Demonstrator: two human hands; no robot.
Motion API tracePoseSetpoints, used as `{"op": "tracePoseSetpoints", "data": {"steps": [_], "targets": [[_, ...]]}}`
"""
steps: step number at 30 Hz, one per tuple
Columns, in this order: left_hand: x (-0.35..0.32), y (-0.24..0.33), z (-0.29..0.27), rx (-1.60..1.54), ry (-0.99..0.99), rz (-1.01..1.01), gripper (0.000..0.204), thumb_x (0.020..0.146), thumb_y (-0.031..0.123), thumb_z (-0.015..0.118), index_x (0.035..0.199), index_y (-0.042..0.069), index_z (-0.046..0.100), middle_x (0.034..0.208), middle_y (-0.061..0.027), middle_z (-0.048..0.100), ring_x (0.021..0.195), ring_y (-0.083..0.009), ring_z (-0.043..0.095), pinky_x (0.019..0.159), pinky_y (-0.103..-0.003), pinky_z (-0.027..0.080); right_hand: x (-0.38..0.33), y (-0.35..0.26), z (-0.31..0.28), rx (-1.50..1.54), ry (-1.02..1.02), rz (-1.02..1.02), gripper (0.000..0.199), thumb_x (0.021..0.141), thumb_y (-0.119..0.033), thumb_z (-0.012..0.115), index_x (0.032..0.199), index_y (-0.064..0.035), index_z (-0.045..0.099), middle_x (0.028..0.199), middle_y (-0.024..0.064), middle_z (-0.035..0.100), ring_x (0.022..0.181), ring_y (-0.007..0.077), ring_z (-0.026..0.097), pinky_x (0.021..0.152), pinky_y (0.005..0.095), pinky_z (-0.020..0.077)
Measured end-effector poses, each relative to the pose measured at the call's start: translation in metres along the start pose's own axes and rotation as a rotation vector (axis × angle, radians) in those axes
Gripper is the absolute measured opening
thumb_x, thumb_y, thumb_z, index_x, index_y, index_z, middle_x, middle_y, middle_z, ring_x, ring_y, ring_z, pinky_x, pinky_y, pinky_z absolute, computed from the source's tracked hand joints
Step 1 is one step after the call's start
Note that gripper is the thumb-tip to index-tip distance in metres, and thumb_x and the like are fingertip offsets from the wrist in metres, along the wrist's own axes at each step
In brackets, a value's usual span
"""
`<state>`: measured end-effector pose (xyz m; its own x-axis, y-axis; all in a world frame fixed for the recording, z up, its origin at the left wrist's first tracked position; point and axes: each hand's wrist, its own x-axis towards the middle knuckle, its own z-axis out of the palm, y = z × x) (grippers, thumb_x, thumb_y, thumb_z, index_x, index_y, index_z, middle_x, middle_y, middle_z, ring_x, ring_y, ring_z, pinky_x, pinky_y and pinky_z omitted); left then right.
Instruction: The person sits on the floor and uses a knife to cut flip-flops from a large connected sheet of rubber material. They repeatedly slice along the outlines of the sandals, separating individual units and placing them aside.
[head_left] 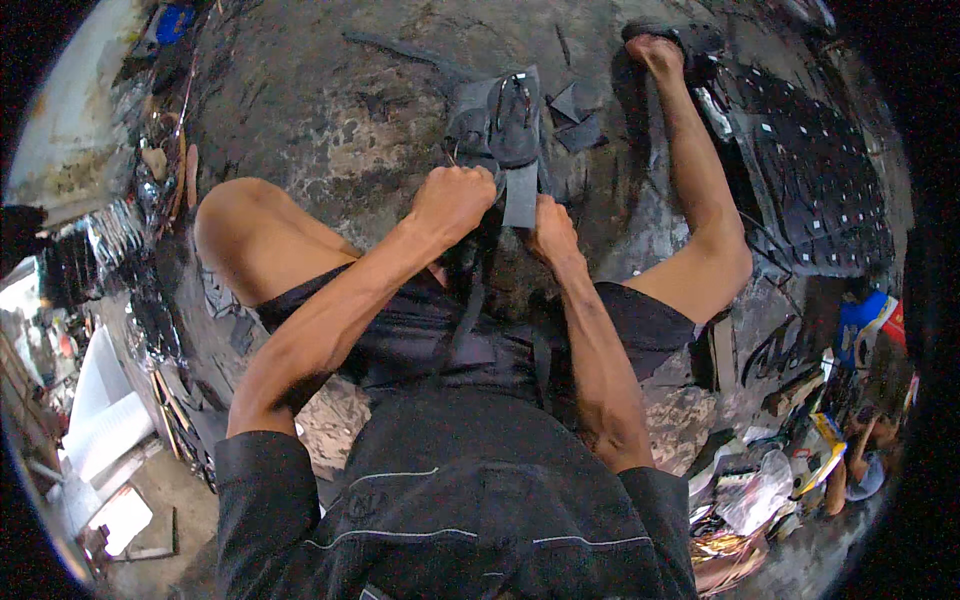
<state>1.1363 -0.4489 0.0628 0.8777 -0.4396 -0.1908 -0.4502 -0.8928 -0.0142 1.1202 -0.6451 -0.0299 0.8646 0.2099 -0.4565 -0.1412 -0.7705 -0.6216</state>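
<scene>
My left hand (455, 205) is closed in a fist just left of a grey rubber-like strip (520, 198). A thin, pointed bit sticks up from its far side, too small to name. My right hand (553, 232) sits on the strip's right side with its fingers curled in; what they grip is hidden. Beyond both hands lies a dark sandal (514, 135) with a looped thong strap, resting on flat grey sheet pieces (468, 105). The near end of the strip reaches toward me between the hands.
Grey offcuts (580, 132) lie right of the sandal on the stained floor (330, 120). A black panel with white spots (820, 170) stands beyond my right leg. Clutter and a clear plastic bag (757, 490) lie at lower right, where another person (865, 455) shows. White sheets (105, 420) are at left.
</scene>
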Motion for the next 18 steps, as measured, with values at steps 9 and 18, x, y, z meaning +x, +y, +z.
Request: {"op": "tracePoseSetpoints", "data": {"steps": [9, 18], "targets": [[0.015, 0.005, -0.008, -0.108, 0.058, -0.035, 0.019, 0.086, 0.023, 0.067, 0.094, 0.006, 0.063, 0.084, -0.0174, 0.07, 0.081, -0.0387, 0.071, 0.069, -0.051, 0.058, 0.042, -0.023, 0.02, 0.194, -0.015, 0.271, 0.04, 0.092, -0.035, 0.067, 0.114, -0.0016, 0.064, 0.115, 0.0175, 0.068, 0.109, 0.0295, 0.064, 0.089, 0.0439, 0.0513], [0.009, 0.008, -0.008, -0.063, 0.111, -0.064, 0.015, 0.083, 0.016, 0.066, 0.09, 0.002, 0.064, 0.08, -0.0173, 0.071, 0.075, -0.0355, 0.072, 0.065, -0.047, 0.058, 0.053, -0.018, 0.048, 0.26, 0.108, 0.169, 0.037, 0.095, -0.036, 0.064, 0.107, -0.0014, 0.066, 0.107, 0.0126, 0.067, 0.101, 0.0245, 0.061, 0.084, 0.0413, 0.049]]}}
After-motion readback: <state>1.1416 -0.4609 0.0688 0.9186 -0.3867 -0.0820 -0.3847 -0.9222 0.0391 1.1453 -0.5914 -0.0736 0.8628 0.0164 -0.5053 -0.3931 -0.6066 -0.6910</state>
